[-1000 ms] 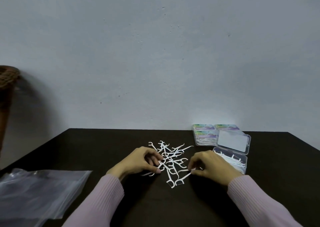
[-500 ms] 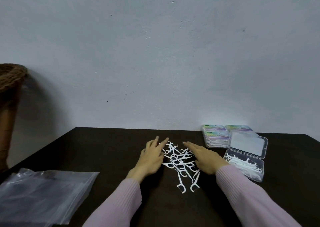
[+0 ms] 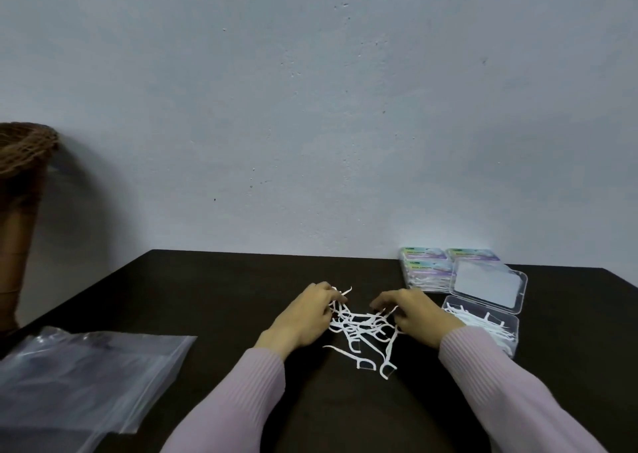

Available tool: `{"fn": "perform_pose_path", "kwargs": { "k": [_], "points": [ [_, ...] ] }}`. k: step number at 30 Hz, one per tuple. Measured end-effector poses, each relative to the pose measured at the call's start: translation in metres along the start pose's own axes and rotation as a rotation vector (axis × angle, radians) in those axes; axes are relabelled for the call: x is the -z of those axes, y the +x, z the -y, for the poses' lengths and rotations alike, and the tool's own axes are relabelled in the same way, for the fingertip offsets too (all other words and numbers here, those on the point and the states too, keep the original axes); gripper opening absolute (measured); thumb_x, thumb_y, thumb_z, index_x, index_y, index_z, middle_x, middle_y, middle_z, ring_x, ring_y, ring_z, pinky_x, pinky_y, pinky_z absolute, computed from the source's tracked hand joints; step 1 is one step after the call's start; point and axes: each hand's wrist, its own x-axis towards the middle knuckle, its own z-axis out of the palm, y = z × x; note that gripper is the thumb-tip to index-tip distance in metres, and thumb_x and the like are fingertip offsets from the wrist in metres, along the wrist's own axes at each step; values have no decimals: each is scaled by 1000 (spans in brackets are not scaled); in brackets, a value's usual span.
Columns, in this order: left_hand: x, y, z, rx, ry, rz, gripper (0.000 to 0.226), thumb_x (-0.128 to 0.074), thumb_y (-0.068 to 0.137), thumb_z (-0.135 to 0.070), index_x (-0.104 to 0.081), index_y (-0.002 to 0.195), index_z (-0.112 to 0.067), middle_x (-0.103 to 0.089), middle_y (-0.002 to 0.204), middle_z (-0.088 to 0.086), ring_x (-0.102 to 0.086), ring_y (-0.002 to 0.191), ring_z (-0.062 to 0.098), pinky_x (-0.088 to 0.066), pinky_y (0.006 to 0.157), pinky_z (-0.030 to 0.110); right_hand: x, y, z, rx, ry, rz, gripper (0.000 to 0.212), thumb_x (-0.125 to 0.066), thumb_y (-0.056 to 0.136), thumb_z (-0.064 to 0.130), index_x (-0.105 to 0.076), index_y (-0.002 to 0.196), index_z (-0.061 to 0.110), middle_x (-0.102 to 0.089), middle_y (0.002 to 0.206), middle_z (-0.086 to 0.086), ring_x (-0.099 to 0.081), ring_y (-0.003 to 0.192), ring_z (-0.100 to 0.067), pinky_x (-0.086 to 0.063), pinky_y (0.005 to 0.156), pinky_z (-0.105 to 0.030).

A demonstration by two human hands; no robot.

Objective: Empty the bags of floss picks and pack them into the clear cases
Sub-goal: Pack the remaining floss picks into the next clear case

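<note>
Nearest, we note empty clear bags cut off at the desk edge. Mid-desk, left hand and right hand curl around the floss picks pile — grip hard to confirm. Beyond, open clear case holds picks; closed cases behind.

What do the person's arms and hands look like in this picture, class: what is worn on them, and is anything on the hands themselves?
Both arms wear long, pale pink ribbed knit sleeves that end in close cuffs at the wrists. The left hand and the right hand are bare: no gloves show, and no rings, watch or bracelet can be seen from this view.
</note>
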Motion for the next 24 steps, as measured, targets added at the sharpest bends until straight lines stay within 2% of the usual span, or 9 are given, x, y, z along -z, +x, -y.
{"fn": "perform_pose_path", "kwargs": {
  "k": [4, 9, 12, 14, 16, 17, 20, 22, 24],
  "points": [
    [2, -4, -8, 21, -57, -27, 37, -35, 96, -2, -63, 119, -12, -52, 121, 2, -52, 113, 17, -43, 96, 28, 9, -13, -1, 13, -38, 121, 63, -48, 75, -5, -57, 123, 34, -55, 132, 3, -49, 123, -13, -39, 106, -31],
    [10, -10, -13, 43, -183, -27, 36, -39, 94, -1, -65, 114, -16, -59, 116, 0, -56, 104, 11, -46, 89, 21, 16, -30, 7, 61, -84, 170, 58, -59, 79, 5, -49, 132, 29, -49, 136, 6, -45, 124, -9, -36, 104, -23],
    [20, -12, -12, 1, -176, -9, 29, -53, 94, -18, -59, 122, -23, -54, 124, -2, -49, 118, 11, -41, 96, 21, 15, -31, 9, 73, -116, 146, 62, -63, 80, 14, -42, 137, 26, -37, 144, 5, -37, 130, -10, -32, 110, -32],
    [24, -15, -6, 40, -212, 156, 58, -69, 82, -39, -46, 134, -32, -36, 142, -6, -28, 135, 11, -29, 108, 27, 14, -30, 9, 42, -154, 170, 65, -62, 82, 22, -36, 142, 22, -31, 147, 4, -31, 134, -13, -28, 112, -36],
    [26, -20, -5, 130, -256, 324, 85, -80, 68, -44, -34, 140, -40, -19, 150, -10, -15, 140, 13, -19, 115, 35, 14, -31, 7, 36, -156, 179, 58, -60, 85, 27, -40, 139, 19, -39, 142, 2, -37, 130, -12, -31, 110, -32],
    [26, -21, -4, 153, -263, 358, 90, -83, 64, -43, -33, 140, -42, -19, 151, -10, -16, 140, 14, -18, 116, 37, 14, -31, 7, 45, -154, 174, 52, -59, 87, 28, -45, 136, 19, -43, 136, 1, -41, 125, -12, -33, 108, -29],
    [24, -21, -5, 129, -263, 322, 84, -84, 64, -35, -41, 136, -37, -35, 140, -11, -33, 129, 8, -28, 108, 26, 16, -31, 8, 69, -134, 143, 35, -60, 88, 29, -58, 122, 19, -50, 113, 5, -50, 108, -10, -40, 95, -21],
    [23, -19, -5, 80, -272, 261, 75, -84, 67, -31, -47, 132, -32, -45, 130, -14, -42, 116, 2, -33, 95, 15, 17, -32, 9, 83, -109, 116, 25, -63, 86, 27, -64, 110, 19, -48, 95, 11, -51, 95, -7, -42, 87, -19],
    [22, -17, -5, 53, -281, 218, 67, -84, 67, -30, -54, 126, -30, -54, 120, -12, -50, 104, 1, -37, 81, 9, 17, -32, 9, 82, -83, 97, 18, -65, 85, 25, -66, 102, 19, -50, 91, 11, -53, 91, -6, -46, 86, -22]
  ]
}}
